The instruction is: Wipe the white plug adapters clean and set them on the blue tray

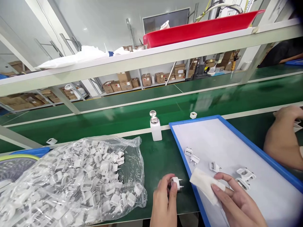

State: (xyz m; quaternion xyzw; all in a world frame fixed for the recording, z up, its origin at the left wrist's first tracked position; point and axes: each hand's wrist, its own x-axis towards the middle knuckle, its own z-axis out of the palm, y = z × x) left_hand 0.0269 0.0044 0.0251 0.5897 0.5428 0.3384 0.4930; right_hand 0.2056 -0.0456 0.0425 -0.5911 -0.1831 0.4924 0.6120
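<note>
While my left hand [164,197] pinches the plug adapter [176,183] over the table [158,160] edge and my right hand [236,201] holds the wipe [204,186], I judge a loose grip drops it floorward.

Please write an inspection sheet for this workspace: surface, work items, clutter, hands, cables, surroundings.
Surface: green bench mat; blue-rimmed white tray at right.
Work items: white plug part in left hand; white wipe in right hand; loose plug parts on the tray.
Clutter: clear bag of plug parts; white pump bottle.
Hands: both in a closed grip; another person's arm at right.
Cables: some above the red bin.
Surroundings: shelf beam, cardboard boxes.
</note>
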